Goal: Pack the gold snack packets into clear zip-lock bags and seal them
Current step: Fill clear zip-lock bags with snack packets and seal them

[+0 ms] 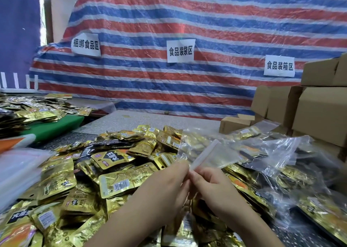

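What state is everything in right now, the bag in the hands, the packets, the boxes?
Left hand: pinches the bag's zip end.
Right hand: pinches the same end.
Clear zip-lock bag: held up, looks empty; cannot tell if sealed.
Gold snack packets: loose, heaped on the table.
Filled bags: lying at right, packets inside.
Cardboard boxes: stacked at right, closed.
Paper signs: stuck on the striped tarp.

Food-packing workshop: zone signs (180, 51), cartons (319, 109)

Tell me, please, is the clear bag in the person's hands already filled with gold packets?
No: the clear bag, pinched by both hands, looks flat and empty.
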`<state>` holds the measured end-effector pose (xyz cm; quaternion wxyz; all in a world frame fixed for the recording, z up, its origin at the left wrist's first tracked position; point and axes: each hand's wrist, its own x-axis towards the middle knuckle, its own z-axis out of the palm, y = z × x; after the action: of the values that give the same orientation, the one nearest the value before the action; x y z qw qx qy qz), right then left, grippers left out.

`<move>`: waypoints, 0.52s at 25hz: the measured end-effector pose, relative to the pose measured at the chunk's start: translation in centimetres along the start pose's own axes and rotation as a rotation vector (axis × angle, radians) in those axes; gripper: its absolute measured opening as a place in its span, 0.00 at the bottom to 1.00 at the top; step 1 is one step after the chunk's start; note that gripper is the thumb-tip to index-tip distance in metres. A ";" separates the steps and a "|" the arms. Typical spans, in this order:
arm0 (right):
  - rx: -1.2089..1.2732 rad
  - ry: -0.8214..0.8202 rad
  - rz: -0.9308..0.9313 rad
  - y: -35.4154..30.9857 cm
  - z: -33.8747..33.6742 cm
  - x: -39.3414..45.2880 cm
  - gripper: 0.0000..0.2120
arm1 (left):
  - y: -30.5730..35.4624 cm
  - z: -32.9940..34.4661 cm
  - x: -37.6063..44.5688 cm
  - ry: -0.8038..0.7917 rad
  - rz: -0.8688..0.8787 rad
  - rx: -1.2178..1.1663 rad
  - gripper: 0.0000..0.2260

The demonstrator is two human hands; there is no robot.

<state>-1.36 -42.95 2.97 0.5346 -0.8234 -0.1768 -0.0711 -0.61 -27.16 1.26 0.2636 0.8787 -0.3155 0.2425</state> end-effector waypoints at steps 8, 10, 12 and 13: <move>-0.039 0.023 -0.034 0.3 -0.3 -0.1 0.18 | -0.1 -0.6 -0.4 0.023 -0.023 -0.010 0.06; -0.066 0.025 -0.050 0.3 -0.5 -0.1 0.16 | -0.2 -0.7 -0.4 0.030 -0.021 -0.035 0.06; -0.110 0.020 -0.070 0.4 -0.6 -0.1 0.16 | -0.3 -0.8 -0.3 0.030 -0.024 -0.069 0.05; -0.125 0.012 -0.075 0.4 -0.7 -0.2 0.16 | -0.3 -0.9 -0.2 0.023 -0.029 -0.106 0.05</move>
<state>-1.33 -43.74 2.87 0.4803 -0.8473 -0.1997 -0.1071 -0.73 -26.33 1.68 0.3169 0.8652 -0.3118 0.2318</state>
